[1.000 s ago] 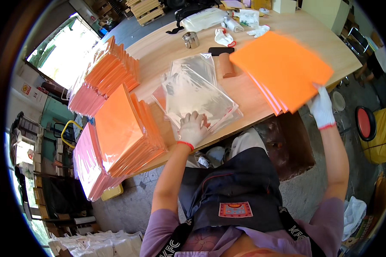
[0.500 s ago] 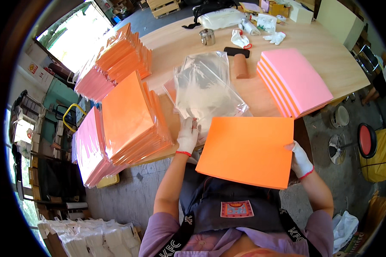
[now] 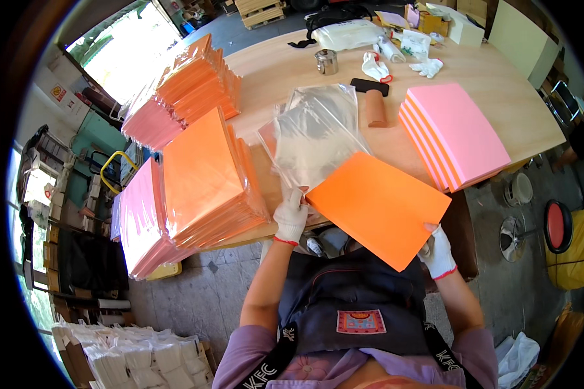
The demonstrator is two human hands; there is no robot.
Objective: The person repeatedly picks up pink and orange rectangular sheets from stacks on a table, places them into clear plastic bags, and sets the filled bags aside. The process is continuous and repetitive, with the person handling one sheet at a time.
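Note:
My right hand (image 3: 438,251), in a white glove with bare fingertips, grips the right corner of a stack of orange paper sheets (image 3: 379,211). The stack is tilted, its left corner pointing at my left hand (image 3: 292,215). That gloved hand is closed, thumb and fingers pinched at the near edge of a clear plastic bag (image 3: 318,139), right beside the orange corner. More clear bags lie flat in a loose pile under it. Exactly how the bag edge and the paper corner meet at my fingertips is too small to make out.
Bagged orange and pink paper stacks (image 3: 204,175) stand on the table's left, with another bagged pile (image 3: 198,84) behind. Layered pink and orange sheets (image 3: 457,133) sit at the right. Beyond the bags are a brown block (image 3: 375,109), a phone (image 3: 370,87) and a metal cup (image 3: 326,62).
The orange stack has turned clockwise, and its left corner has come up against my left hand. My right hand has moved slightly lower and to the left.

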